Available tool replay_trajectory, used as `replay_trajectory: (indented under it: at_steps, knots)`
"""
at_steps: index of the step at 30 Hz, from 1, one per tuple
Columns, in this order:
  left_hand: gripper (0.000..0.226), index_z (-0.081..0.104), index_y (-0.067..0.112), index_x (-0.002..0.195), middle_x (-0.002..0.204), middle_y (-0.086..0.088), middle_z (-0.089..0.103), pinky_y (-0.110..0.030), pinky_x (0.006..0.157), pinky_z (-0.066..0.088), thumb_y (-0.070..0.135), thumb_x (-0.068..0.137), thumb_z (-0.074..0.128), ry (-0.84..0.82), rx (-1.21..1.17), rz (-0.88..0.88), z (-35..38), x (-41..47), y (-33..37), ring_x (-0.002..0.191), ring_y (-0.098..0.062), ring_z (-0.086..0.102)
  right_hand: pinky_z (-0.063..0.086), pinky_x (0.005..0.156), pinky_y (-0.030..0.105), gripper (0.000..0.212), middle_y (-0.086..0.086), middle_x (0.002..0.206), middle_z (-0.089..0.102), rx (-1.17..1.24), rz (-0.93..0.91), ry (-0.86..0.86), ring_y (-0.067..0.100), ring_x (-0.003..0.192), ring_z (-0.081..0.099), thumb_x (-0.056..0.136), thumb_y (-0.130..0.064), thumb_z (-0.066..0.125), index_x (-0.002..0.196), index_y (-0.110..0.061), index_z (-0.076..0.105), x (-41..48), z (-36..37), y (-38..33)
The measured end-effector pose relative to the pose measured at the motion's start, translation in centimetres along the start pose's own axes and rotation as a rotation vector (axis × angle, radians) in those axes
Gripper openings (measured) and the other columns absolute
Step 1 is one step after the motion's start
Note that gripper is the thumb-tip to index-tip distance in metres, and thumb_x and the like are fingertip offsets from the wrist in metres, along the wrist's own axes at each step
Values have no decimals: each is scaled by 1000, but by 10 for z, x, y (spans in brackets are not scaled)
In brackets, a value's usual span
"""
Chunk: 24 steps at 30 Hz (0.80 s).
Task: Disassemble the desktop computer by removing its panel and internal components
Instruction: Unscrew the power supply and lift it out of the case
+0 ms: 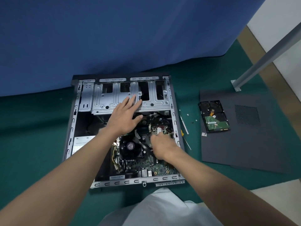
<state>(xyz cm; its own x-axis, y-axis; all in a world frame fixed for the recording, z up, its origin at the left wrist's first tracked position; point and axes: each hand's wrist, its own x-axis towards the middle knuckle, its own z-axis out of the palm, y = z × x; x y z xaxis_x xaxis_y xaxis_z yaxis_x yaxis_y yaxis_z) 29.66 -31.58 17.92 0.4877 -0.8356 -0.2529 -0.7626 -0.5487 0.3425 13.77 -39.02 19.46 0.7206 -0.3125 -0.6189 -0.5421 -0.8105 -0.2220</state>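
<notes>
The open desktop case [71, 126] lies flat on the green floor, side panel off. Inside are the silver drive cage [107, 98], the green motherboard [156, 167], a black CPU fan [130, 146] and the power supply [81, 142]. My left hand [125, 116] lies flat with straight fingers on the drive cage's front edge. Over the motherboard's right part, my right hand [161, 144] has its fingers curled down round a white connector [159, 130] with its bundle of cables. The removed dark side panel [244, 144] rests to the right, with a hard drive [213, 116] on it, circuit board up.
A screwdriver [184, 126] and a few loose screws [192, 119] lie on the floor between case and panel. A blue curtain [114, 38] hangs just behind the case. A grey metal leg [260, 61] stands bolted to the floor at the far right. My knee in white cloth [162, 209] is near the case.
</notes>
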Motion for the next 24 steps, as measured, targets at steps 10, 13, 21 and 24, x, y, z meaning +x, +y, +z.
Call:
replay_trajectory:
  at_steps: [10,13,21,24]
  knots:
    - [48,23,47,147,160,16,7,-46,111,13,53,100,28,-34,-2,50,-9,12,-21,145,-9,5,47,86,37,28,21,119,56,17,84,79,38,110,55,83,8,53,110,0,57,45,-26,0]
    - [44,23,52,145,159,21,3,-37,111,-2,53,101,27,-47,-41,68,-7,14,-29,145,-4,-1,49,80,36,32,19,115,61,-118,79,60,37,106,60,85,4,52,116,-3,58,62,-25,-1]
    - [46,10,57,144,149,28,-14,-27,111,-12,55,101,22,-135,-78,140,-11,17,-38,137,7,-18,45,75,35,27,12,114,61,-258,80,-142,32,108,59,89,-6,49,111,-11,62,84,-27,-1]
    - [46,11,56,145,153,27,-12,-27,111,-12,55,101,23,-125,-85,141,-12,16,-38,140,5,-16,45,70,34,19,13,98,60,-291,52,-185,30,89,60,89,-3,49,101,-8,62,89,-29,-3]
